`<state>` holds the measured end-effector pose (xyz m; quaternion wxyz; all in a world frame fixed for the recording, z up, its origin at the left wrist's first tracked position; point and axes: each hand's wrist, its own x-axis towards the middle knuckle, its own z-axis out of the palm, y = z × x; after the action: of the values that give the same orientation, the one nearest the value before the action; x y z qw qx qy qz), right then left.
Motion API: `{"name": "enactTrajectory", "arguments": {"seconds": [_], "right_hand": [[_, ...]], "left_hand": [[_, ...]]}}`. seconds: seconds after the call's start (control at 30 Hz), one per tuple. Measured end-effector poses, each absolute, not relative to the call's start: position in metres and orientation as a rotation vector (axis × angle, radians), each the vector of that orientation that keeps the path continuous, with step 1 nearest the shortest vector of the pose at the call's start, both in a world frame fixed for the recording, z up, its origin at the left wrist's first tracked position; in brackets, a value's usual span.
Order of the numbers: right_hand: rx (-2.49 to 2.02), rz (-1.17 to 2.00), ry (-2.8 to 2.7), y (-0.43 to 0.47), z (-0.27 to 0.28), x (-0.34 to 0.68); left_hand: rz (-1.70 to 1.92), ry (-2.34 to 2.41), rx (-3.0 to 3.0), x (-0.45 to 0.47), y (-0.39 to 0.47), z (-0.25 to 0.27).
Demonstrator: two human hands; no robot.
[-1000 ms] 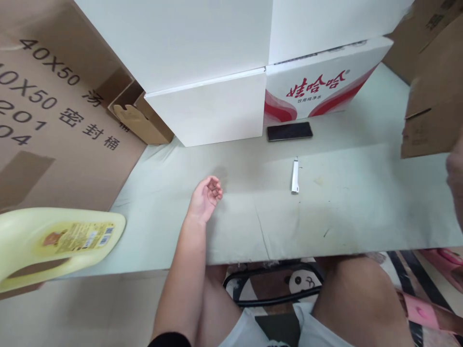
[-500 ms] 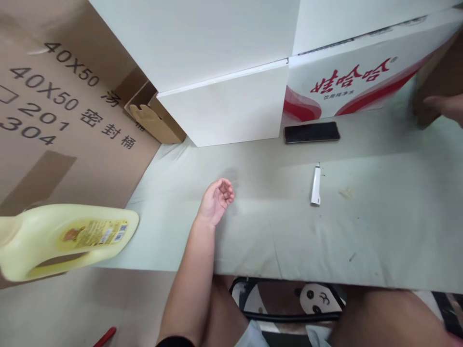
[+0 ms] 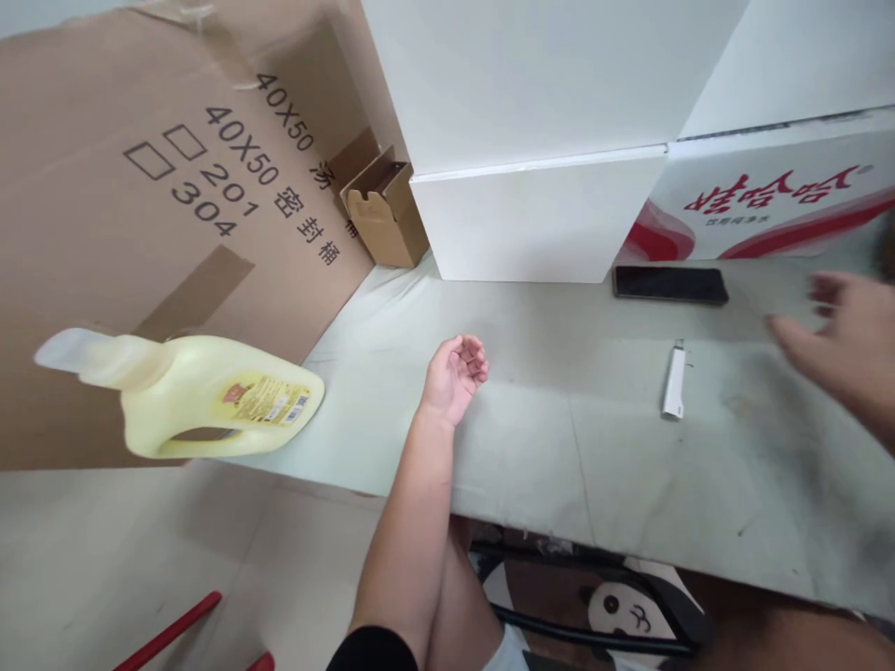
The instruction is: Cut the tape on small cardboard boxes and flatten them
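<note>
My left hand (image 3: 456, 382) rests on the cloth-covered table, palm turned up and fingers loosely curled around nothing. Over the right side of the table is my right hand (image 3: 839, 340), slightly blurred, thumb held apart from the bent fingers; I see nothing in it. To its left lies a white utility knife (image 3: 674, 382) with a short tip showing at its far end. A dark phone (image 3: 671, 284) lies flat behind the knife, close to the boxes.
White boxes (image 3: 531, 228) and a red-and-white water carton (image 3: 776, 214) line the back. At left stand a large brown carton (image 3: 210, 308), a small cardboard box (image 3: 392, 219) and a pale yellow jug (image 3: 210, 373). The table edge (image 3: 517, 522) runs along the front.
My right hand has come away from a brown object at the far right and moved left and nearer. The view has swung left; my left hand keeps its pose.
</note>
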<state>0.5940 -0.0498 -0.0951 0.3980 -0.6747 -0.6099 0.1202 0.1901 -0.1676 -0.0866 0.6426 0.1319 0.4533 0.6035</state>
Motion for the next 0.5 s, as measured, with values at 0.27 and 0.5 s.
{"name": "enactTrajectory", "arguments": {"seconds": [0.27, 0.5], "right_hand": [[-0.962, 0.610, -2.356, -0.033, -0.101, 0.341], [-0.802, 0.622, -2.361, 0.037, -0.049, 0.143]], "left_hand": [[1.570, 0.999, 0.127, 0.169, -0.172, -0.075], [1.605, 0.943, 0.070, 0.143, -0.172, -0.072]]}}
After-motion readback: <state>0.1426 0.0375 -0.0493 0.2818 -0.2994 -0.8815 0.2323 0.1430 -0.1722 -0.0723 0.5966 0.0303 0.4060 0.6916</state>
